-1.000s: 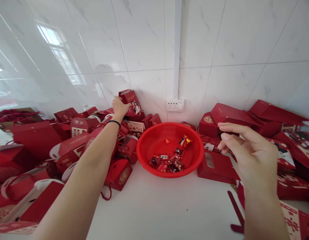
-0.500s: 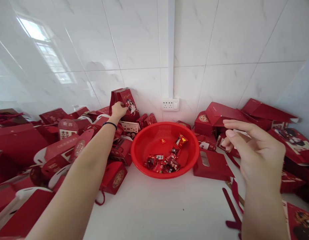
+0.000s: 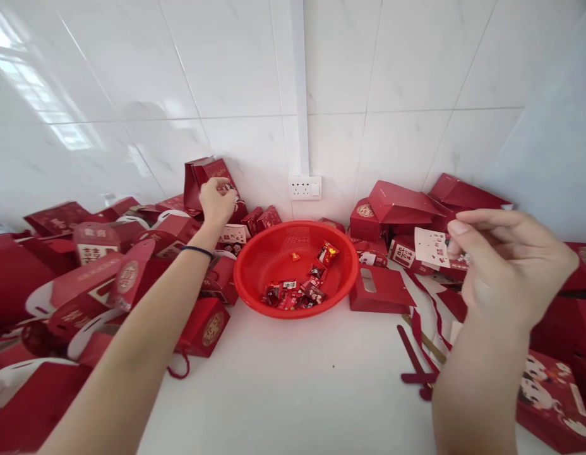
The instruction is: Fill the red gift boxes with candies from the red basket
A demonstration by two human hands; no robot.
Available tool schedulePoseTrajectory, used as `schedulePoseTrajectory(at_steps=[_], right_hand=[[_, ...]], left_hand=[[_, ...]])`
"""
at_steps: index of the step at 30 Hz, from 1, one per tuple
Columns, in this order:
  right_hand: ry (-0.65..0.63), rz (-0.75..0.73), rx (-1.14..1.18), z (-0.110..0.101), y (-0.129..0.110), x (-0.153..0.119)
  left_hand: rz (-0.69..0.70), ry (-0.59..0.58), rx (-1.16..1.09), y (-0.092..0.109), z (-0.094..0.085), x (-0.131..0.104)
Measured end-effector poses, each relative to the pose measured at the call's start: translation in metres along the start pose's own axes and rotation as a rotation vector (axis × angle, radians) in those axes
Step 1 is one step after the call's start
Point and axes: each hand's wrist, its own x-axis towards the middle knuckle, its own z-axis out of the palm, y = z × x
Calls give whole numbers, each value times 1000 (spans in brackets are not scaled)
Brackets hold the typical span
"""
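Note:
At the back left, my left hand (image 3: 218, 202) is in front of a standing red gift box (image 3: 194, 183), its fingers curled closed; anything between them is hidden. My right hand (image 3: 515, 265) is raised on the right, with thumb and forefinger pinched together over something too small to make out. Beside its fingertips is a white card (image 3: 431, 247) with red characters. Between my hands sits a red plastic basket (image 3: 297, 311), holding several wrapped sweets (image 3: 314, 292).
Red boxes (image 3: 98, 278) crowd the left side and more boxes (image 3: 401, 205) lie on the right. Dark red ribbons (image 3: 418, 325) lie on the white table (image 3: 283, 385). A wall socket (image 3: 305, 188) is behind the basket.
The view has shifted, so the basket and boxes appear further left. My right hand has moved right, away from the card, and its thumb and forefinger have closed. My left hand has shifted slightly across the standing box.

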Motion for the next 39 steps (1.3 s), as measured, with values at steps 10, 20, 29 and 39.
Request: schedulePoseTrajectory(at_steps=[10, 20, 29, 39], right_hand=[[-120, 69, -183, -45, -10, 24], [-189, 367, -818, -207, 4, 24], [-272, 414, -766, -228, 31, -30], [-1298, 485, -1082, -136, 43, -89]], left_hand=[[362, -780, -415, 22, -2, -152], [563, -958, -360, 9, -9, -222], [824, -1234, -619, 37, -18, -310], [741, -1443, -585, 35, 25, -376]])
